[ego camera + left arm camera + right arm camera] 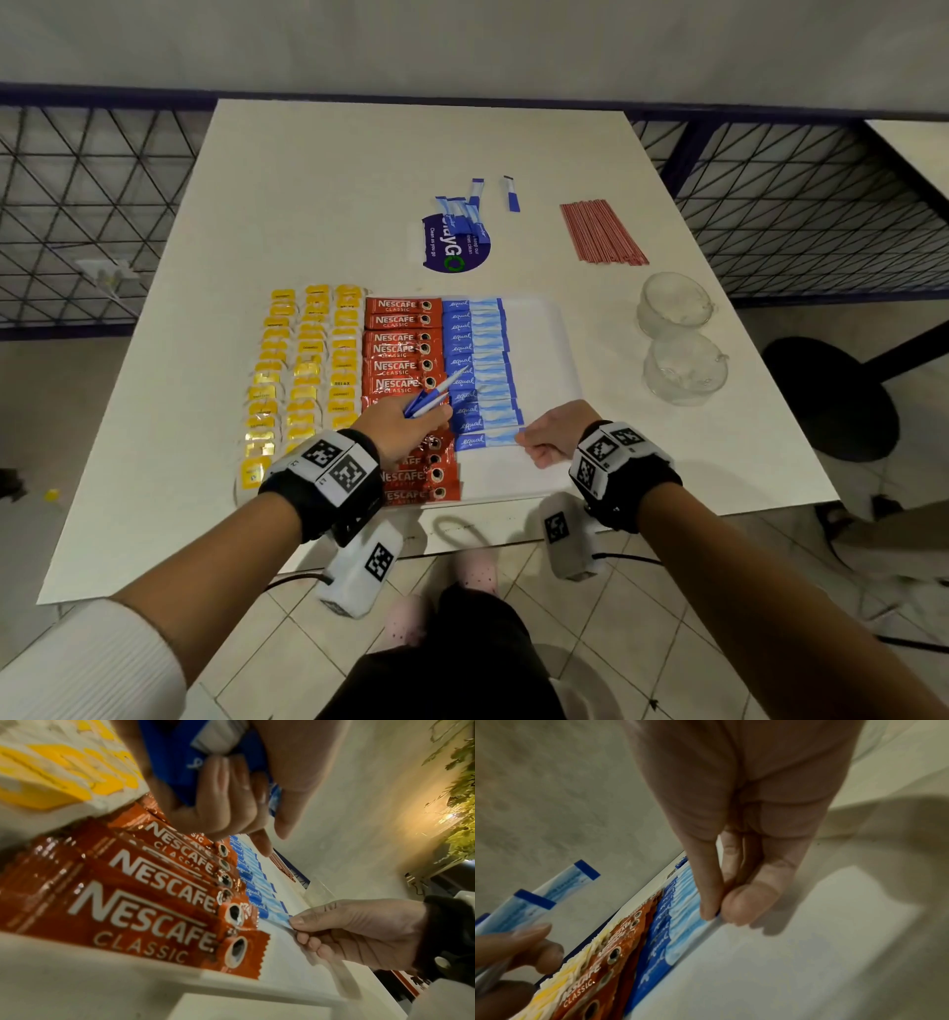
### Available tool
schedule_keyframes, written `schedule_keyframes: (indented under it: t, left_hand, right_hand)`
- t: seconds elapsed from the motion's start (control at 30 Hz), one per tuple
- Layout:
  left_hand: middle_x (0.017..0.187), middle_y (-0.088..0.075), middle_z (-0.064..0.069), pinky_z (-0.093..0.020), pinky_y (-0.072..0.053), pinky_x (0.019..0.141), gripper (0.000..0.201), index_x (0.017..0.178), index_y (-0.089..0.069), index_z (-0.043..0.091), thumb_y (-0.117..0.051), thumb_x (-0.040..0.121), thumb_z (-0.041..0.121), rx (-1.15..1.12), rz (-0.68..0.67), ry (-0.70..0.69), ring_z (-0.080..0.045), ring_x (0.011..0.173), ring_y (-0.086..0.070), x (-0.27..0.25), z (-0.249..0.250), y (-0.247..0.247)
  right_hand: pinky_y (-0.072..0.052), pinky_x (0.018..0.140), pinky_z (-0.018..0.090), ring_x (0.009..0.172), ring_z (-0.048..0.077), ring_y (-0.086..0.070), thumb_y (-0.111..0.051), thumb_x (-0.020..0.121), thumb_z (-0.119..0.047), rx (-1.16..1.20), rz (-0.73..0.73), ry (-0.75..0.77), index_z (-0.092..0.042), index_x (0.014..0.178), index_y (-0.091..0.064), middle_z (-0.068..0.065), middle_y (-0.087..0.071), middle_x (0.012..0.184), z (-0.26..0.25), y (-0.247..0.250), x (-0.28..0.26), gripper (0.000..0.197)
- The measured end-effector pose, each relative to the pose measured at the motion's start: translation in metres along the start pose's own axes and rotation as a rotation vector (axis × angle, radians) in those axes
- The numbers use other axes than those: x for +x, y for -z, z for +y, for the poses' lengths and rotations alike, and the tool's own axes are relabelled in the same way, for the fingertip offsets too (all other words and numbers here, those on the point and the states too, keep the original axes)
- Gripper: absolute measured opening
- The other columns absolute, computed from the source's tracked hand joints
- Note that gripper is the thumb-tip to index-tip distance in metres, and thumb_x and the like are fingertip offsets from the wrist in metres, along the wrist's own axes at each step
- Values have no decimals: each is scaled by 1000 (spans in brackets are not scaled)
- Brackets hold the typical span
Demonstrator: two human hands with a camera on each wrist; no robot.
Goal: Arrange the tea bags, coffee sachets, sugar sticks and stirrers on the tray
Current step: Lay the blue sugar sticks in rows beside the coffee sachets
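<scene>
Right hand (552, 437) pinches the end of the nearest sugar stick (485, 439), laying it at the near end of the blue row on the tray (539, 329); left hand (395, 429) grips a few spare sticks (431, 398); tea bags (303, 370) and coffee sachets (403, 354) look placed; further off, loose sugar sticks (462, 205) and stirrers (601, 231) lie on the table, not yet on the tray.

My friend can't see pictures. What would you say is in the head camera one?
A person's right hand pinches the end of a blue sugar stick on a white tray, while the left hand holds spare sticks. Yellow tea bags and red coffee sachets lie in rows; red stirrers wait on the table.
</scene>
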State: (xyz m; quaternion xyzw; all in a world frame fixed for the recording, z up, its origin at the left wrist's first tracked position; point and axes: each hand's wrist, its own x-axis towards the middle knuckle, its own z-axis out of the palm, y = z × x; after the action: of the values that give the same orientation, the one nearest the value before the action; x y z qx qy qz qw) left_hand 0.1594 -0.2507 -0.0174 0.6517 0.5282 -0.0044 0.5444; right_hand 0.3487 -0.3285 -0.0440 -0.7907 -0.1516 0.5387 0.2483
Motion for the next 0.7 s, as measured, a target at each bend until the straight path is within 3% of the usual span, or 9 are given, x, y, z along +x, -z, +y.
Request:
schedule_keyframes:
  t: [0.17,0.23,0.33,0.43,0.6,0.7]
  left_hand:
    - [57,-38,0,-24,-32,49,26,80,-53,17,-53,91,40,5,-10,5,-14,47,-34,1,1,-1]
    - [57,-37,0,-24,-31,48,26,80,-52,17,-54,91,40,1,-14,6,-14,47,-33,1,0,-2]
    - [60,-38,-1,-23,-33,48,25,86,-55,16,-54,91,40,-3,-12,14,-14,48,-34,-1,0,-3]
    - [60,-38,-1,-22,-34,47,24,84,-56,19,-53,91,41,11,-16,18,-14,49,-35,-2,1,-3]
    - [57,-38,0,-22,-32,45,22,79,-55,21,-55,90,40,8,-15,17,-13,46,-33,-2,2,-2]
    - [56,-36,0,-23,-30,45,24,77,-50,20,-55,90,40,4,-38,5,-13,45,-31,-3,5,-1]
  right_hand:
    - [-50,65,24,53,18,-50,-68,81,-5,-30,8,-32,2,76,-60,11,-57,63,-2,-1,8,12]
    - [-50,56,23,49,17,-50,-68,82,-6,-37,-4,-54,0,74,-59,10,-56,63,-2,-2,9,13]
    - [-39,37,19,36,14,-45,-67,82,-5,-24,-11,-76,-4,63,-53,7,-51,53,-1,-1,10,24]
    - [-41,37,17,32,14,-45,-68,81,-3,-3,0,-70,-1,65,-56,6,-52,46,0,-2,12,20]
    - [-39,35,18,39,15,-44,-66,83,-3,13,-26,-90,-1,69,-55,9,-50,56,0,-1,10,18]
    - [-35,36,17,33,14,-38,-63,86,-6,79,-51,-101,-5,66,-49,5,-45,43,-4,2,7,25]
